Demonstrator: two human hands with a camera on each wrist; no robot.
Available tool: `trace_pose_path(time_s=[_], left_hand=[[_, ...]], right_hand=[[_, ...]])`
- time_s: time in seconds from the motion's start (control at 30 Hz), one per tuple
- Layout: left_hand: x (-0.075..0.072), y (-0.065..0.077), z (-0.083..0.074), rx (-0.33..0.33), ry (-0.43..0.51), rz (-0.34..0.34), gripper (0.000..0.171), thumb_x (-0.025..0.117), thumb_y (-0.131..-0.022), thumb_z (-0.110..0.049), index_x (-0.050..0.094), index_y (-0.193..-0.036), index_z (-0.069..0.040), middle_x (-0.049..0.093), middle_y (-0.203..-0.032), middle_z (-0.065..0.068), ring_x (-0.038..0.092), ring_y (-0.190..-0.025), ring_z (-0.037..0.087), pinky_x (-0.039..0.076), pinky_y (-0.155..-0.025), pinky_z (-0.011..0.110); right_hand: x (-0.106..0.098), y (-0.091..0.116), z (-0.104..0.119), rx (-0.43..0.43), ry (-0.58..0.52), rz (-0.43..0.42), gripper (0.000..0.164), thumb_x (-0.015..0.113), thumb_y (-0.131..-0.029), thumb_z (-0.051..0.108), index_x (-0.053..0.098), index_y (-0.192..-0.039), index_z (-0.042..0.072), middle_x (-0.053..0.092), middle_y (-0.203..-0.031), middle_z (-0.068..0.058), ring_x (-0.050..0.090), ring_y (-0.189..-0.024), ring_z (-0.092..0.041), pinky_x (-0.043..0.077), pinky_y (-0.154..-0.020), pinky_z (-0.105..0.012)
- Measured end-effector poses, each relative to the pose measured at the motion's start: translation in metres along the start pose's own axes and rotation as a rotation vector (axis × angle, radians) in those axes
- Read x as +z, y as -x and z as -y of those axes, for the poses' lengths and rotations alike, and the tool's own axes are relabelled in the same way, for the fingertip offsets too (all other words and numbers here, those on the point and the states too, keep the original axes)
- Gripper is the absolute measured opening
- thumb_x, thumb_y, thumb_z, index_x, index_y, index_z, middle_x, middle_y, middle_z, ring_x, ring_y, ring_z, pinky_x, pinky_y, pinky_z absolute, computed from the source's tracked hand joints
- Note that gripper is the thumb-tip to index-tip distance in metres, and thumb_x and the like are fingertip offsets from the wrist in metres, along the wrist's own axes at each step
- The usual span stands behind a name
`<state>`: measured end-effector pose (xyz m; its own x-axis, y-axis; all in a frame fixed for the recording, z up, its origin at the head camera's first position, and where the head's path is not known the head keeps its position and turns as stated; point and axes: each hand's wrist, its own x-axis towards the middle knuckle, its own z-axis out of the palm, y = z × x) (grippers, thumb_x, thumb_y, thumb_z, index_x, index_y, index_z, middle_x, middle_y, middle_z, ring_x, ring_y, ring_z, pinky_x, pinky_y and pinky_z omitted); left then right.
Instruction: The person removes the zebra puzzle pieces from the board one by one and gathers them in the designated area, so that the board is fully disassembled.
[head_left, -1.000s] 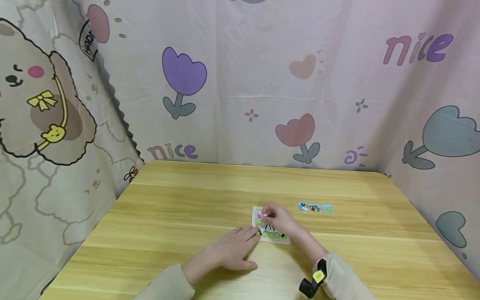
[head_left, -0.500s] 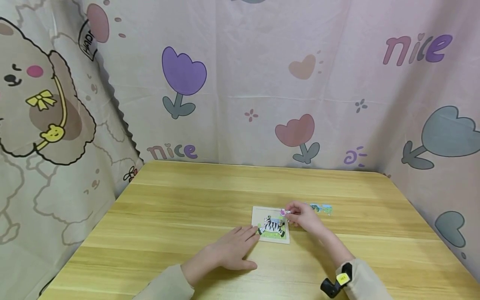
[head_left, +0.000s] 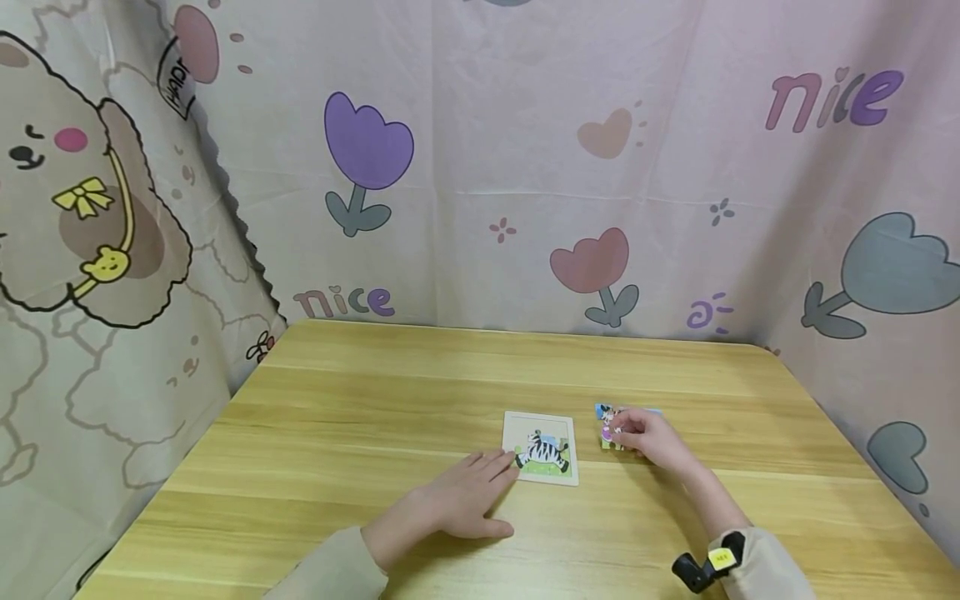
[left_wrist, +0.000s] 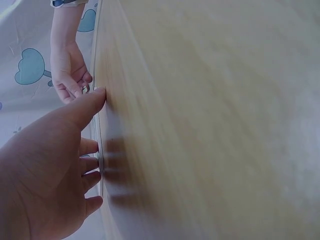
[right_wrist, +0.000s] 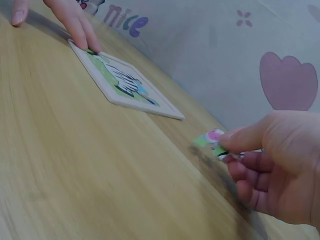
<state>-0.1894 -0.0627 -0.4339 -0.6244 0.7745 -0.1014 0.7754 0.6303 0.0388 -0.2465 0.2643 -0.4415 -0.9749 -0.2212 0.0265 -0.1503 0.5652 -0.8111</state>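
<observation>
Right hand (head_left: 651, 437) has shifted rightward since the previous frame, from the board's upper right corner to the loose pieces (head_left: 602, 410), carrying a small pink-and-green puzzle piece (right_wrist: 213, 135). Left hand (head_left: 474, 496) and zebra board (head_left: 517, 427) show no evident displacement.

Hand status: right, thumb and fingers pinched on the piece; left, fingers extended, tips resting on the board's left edge. The board lies flat on the counter (head_left: 337, 417), right of the left hand, at lower center of the frame. The held piece is right of the board, just below the loose pieces, which the right hand partly covers.

Caution: only part of the piece is gripped; a loosened pinch could let it rotate or drop. Lowering the right hand here could nudge the loose pieces out of line. Uneven pressure from the left fingertips, which bear on one edge only, could slide or turn the board.
</observation>
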Motion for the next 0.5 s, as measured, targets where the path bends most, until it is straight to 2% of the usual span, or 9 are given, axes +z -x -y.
trace_pose_path(time_s=[0.1,0.3,0.5], left_hand=[[-0.0004,-0.0009,-0.0002,-0.003,0.003,0.005,0.078,0.045,-0.088,-0.060,0.032,-0.144,-0.008,0.022,-0.151,0.011,0.021,-0.138,0.026,0.022,-0.110,0.041],[-0.0016,-0.0005,-0.0012,-0.005,-0.001,0.009,0.078,0.045,-0.087,-0.060,0.033,-0.143,-0.007,0.023,-0.151,0.012,0.022,-0.137,0.026,0.022,-0.110,0.041],[-0.0006,-0.0004,-0.0004,-0.002,0.003,0.006,0.078,0.045,-0.088,-0.060,0.033,-0.144,-0.007,0.023,-0.151,0.011,0.022,-0.137,0.026,0.023,-0.110,0.041]], right_hand=[[-0.0014,0.0011,-0.0028,-0.014,0.083,0.000,0.013,0.067,-0.083,0.008,0.067,-0.095,0.001,0.055,-0.069,0.000,0.046,-0.057,-0.011,0.041,-0.049,-0.022],[0.0041,-0.0002,-0.0033,-0.039,0.222,-0.056,0.012,0.071,-0.080,0.012,0.068,-0.089,0.005,0.058,-0.074,0.002,0.050,-0.069,-0.011,0.043,-0.060,-0.025],[0.0082,-0.0010,-0.0002,0.013,0.282,-0.108,0.020,0.074,-0.079,0.019,0.065,-0.088,0.004,0.058,-0.072,0.002,0.051,-0.067,-0.012,0.043,-0.061,-0.028]])
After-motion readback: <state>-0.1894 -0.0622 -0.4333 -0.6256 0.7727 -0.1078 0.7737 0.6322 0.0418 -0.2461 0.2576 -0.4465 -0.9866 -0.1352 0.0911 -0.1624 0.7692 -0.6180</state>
